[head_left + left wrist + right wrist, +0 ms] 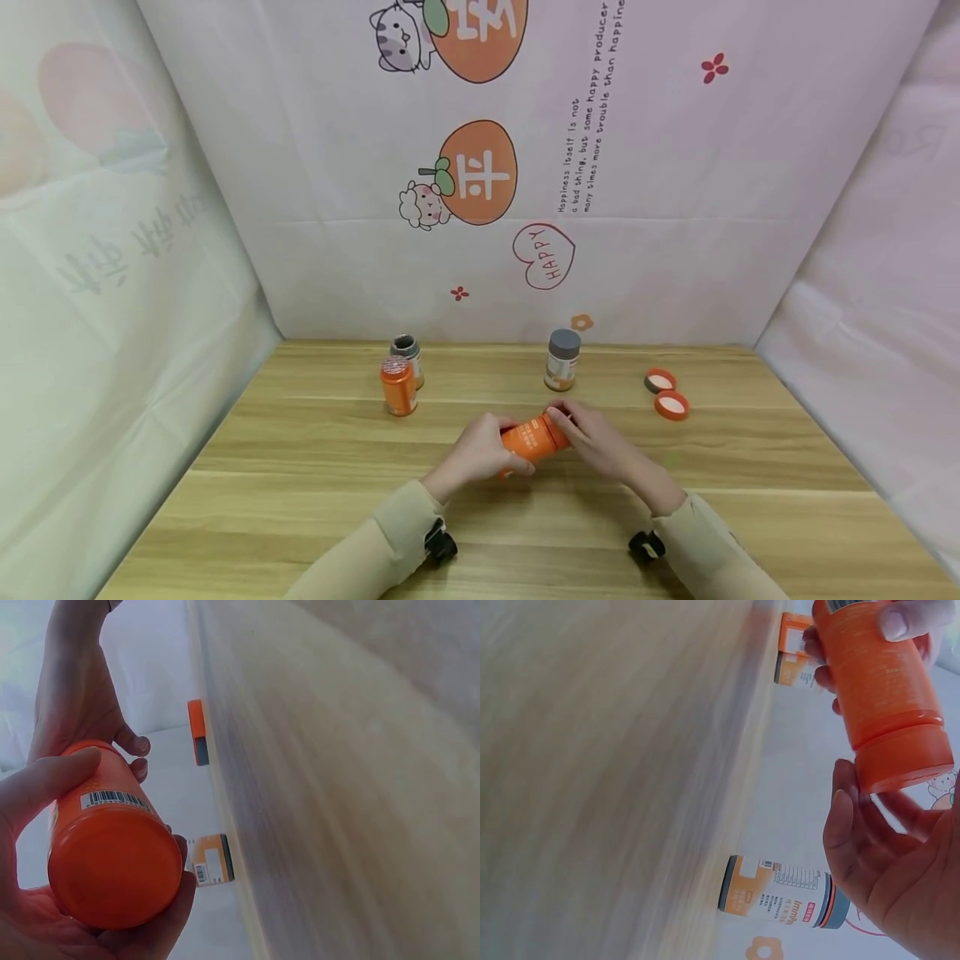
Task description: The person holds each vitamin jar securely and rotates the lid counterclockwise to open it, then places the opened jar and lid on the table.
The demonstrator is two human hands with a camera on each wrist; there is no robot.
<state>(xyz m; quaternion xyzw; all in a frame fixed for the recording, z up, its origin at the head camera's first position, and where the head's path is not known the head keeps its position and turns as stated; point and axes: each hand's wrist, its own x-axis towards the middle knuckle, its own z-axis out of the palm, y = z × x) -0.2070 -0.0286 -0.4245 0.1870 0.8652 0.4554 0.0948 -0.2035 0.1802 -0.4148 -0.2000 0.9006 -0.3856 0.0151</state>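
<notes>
An orange bottle (528,439) with an orange cap (904,756) is held tilted above the table. My left hand (483,450) grips its body, the thumb along the side near a barcode label in the left wrist view. My right hand (596,437) is at the capped end, its curved fingers (842,814) around the cap's edge. In the left wrist view, the bottle's round orange base (115,866) faces the camera and the cap is mostly hidden behind the body.
A grey-capped bottle (561,360) stands behind the hands. At back left, an orange bottle (398,387) without a cap stands before an open grey bottle (416,367). Two loose caps, one grey-and-orange (660,381) and one orange (672,406), lie at right. Cloth walls (337,275) border the table.
</notes>
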